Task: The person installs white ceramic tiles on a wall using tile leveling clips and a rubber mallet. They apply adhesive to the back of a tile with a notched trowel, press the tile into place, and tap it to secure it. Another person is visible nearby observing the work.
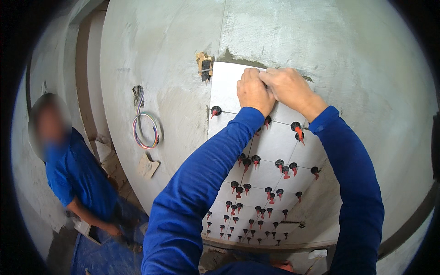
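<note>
Left fingers (pixel 250 78) and right fingers (pixel 275 79) curled close together; cannot tell what, if anything, they pinch. White tile (pixel 224 86) directly behind them; red-and-black clips (pixel 216 110) below. Judgement: even, balanced pressure, edge flush with lower tiles (pixel 275 141).

Patchy grey wall (pixel 169 46); tall doorway (pixel 84 68) at left; blue floor covering (pixel 98 256)

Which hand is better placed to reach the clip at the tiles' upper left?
Likely the left hand: it is nearer that red-and-black clip, while the right hand sits farther right.
</note>
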A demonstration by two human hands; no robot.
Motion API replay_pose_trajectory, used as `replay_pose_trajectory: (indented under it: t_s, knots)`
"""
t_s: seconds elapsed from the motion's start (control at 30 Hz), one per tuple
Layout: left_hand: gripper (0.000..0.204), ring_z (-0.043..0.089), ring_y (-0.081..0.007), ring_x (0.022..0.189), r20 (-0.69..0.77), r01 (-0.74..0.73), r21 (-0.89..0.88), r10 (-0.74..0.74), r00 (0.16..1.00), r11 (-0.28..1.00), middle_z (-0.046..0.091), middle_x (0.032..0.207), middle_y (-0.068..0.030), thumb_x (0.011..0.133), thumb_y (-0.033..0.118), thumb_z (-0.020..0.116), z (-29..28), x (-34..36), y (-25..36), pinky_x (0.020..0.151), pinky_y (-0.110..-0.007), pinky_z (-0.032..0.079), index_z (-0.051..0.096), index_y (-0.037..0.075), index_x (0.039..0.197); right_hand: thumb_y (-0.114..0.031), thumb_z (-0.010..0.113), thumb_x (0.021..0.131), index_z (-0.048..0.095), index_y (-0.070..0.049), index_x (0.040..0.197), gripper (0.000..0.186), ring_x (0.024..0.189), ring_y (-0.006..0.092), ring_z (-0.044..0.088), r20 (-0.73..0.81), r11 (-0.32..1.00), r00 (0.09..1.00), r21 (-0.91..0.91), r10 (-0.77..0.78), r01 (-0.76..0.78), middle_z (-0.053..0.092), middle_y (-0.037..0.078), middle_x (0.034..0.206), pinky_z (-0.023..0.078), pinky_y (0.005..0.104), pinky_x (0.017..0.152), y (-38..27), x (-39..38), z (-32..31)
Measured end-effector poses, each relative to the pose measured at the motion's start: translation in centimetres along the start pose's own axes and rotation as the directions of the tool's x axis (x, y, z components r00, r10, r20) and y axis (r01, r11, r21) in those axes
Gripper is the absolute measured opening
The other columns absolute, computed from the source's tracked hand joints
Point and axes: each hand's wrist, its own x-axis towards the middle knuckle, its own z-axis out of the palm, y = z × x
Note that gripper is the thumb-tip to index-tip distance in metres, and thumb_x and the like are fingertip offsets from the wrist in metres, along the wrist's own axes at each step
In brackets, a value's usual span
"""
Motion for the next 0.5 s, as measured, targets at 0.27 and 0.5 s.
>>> replay_pose_trajectory:
  t_s: [0.27, 0.5]
  knots:
    - [0.023, 0.058, -0.038, 0.1, -0.029, -0.021, -0.015, 0.021, 0.999, 1.0, 0.059, 0.102, -0.0177, 0.08, 0.009, 0.068, 0.23, -0.13, 0.02, 0.085, -0.047, 0.041, 0.058, 0.001, 0.099, -0.01, 0.063, 0.087, 0.066, -0.006, 0.099, 0.013, 0.08, 0.0327, 0.072, -0.043, 1.0, 0.999, 0.021, -0.009, 0.01, 0.071, 0.011, 0.087, 0.059, 0.0427, 0.073, 0.32, -0.13, 0.49]
    - [0.021, 0.058, -0.0367, 0.1, -0.051, -0.036, 0.011, 0.037, 0.998, 0.999, 0.059, 0.102, -0.0169, 0.081, 0.009, 0.067, 0.61, -0.35, -0.02, 0.085, -0.047, 0.04, 0.059, 0.003, 0.099, -0.011, 0.062, 0.088, 0.065, -0.005, 0.098, 0.011, 0.08, 0.0341, 0.07, -0.03, 0.998, 0.999, 0.067, -0.014, 0.016, 0.07, 0.012, 0.085, 0.056, 0.0428, 0.07, 0.34, -0.25, 0.19]
